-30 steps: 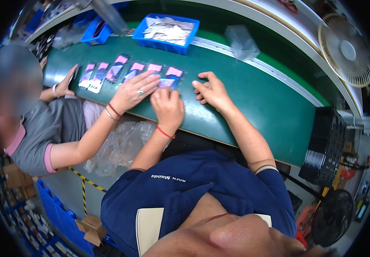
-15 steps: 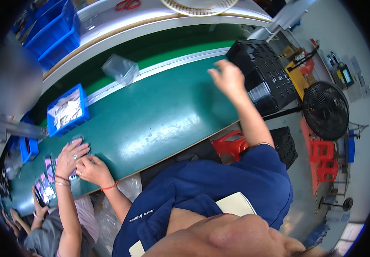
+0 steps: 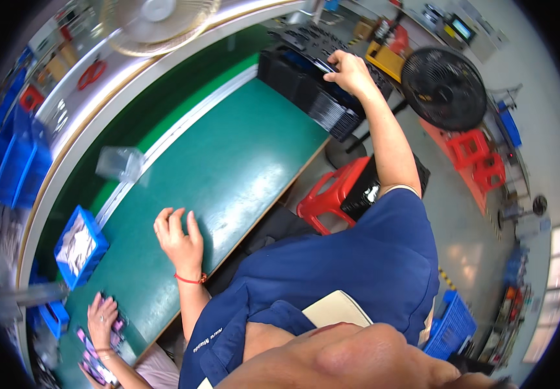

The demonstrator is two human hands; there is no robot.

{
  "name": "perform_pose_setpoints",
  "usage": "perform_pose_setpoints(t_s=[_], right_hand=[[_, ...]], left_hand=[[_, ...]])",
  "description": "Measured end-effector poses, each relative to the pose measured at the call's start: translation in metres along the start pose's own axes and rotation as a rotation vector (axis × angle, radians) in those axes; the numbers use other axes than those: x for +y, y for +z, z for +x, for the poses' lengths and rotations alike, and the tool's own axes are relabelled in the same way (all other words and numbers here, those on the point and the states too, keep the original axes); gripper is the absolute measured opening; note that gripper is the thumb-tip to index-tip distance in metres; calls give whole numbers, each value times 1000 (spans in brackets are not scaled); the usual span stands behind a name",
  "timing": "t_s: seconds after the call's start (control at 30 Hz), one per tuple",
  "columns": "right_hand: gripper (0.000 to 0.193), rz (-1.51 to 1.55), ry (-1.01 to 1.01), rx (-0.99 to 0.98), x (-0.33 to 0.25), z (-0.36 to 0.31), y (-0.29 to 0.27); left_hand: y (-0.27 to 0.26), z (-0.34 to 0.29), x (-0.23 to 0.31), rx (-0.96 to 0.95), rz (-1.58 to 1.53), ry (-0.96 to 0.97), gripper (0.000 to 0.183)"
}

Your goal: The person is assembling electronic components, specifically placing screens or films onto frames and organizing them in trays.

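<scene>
Co-worker's hand (image 3: 101,318): lower left, resting on small pink and purple packets (image 3: 98,363) on the table.
Blue bin (image 3: 79,245): left of centre on the green table (image 3: 241,155), holding pale bagged items.
Clear bag (image 3: 119,162): lies alone farther up the table.
Left hand (image 3: 179,240): flat on the green table, fingers spread and loose, holding nothing; a red band circles the wrist.
Red stool (image 3: 332,194): just past the table edge.
Right hand (image 3: 351,72): stretched out, fingers curled onto the top of a stack of black trays (image 3: 312,84) at the table's far end.
Black fan (image 3: 444,87): beside that stack, on the right.
</scene>
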State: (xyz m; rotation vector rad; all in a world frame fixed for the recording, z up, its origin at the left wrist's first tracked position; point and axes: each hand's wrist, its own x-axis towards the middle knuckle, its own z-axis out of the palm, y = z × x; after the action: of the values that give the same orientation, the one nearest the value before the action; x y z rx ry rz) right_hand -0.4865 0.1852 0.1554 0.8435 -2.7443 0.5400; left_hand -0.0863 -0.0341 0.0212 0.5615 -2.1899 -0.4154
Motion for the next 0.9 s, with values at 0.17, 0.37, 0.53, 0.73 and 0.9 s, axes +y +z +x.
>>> perform_pose_setpoints(t_s=[0.17,0.37,0.53,0.73,0.9], right_hand=[[46,-119,217,241,22,-107,-36],[38,-305,1117,139,148,-209,34],[33,-269,1155,53,171,-218,81],[39,-229,1156,37,195,-209,95],[44,-226,1105,-49,206,-205,95]], left_hand=[[1,-15,-16,-14,37,-93,14],[7,-12,-14,-28,15,-68,13],[10,-17,-17,-49,16,-73,12],[13,-16,-23,-67,10,-131,11],[4,-16,-23,-53,-9,-170,11]])
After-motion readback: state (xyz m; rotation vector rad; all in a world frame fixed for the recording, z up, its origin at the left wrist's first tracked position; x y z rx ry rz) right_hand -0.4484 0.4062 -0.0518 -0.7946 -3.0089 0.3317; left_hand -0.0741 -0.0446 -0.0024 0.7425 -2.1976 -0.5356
